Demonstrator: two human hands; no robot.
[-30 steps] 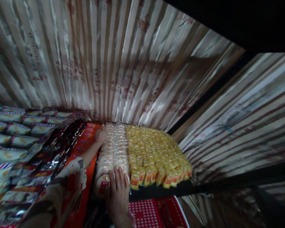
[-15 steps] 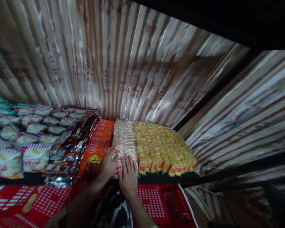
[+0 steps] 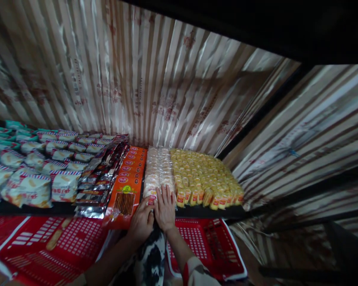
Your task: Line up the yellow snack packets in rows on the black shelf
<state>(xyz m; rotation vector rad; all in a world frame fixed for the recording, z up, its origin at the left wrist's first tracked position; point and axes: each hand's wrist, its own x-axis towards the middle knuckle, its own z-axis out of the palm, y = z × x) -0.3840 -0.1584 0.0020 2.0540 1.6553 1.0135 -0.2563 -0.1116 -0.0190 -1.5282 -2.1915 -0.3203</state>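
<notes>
Two columns of white snack packs in clear wrapping (image 3: 159,165) stand on the dark shelf in front of me. My right hand (image 3: 166,208) lies flat over the near end of the right column, its fingers stretched forward and pressed on the packs. My left hand (image 3: 142,219) is bent at the front of the left column, thumb and fingers closed on the front white pack with a red-and-yellow label (image 3: 150,200). Orange packets with a window of brown sticks (image 3: 125,202) lie just left of that hand. Yellow wrapped snacks (image 3: 203,178) fill the right side.
Silver and dark red packets (image 3: 97,186) and white snack bags (image 3: 64,186) stand farther left. Below the shelf's edge (image 3: 209,213) are a left red basket (image 3: 43,256) and a right red basket (image 3: 240,270). Striped sheeting (image 3: 155,87) hangs behind; a dark post (image 3: 268,107) slants at right.
My view has shifted, showing more of the baskets. My left hand has drawn back from atop the white packs to their front edge. My right hand remains flat on them.
</notes>
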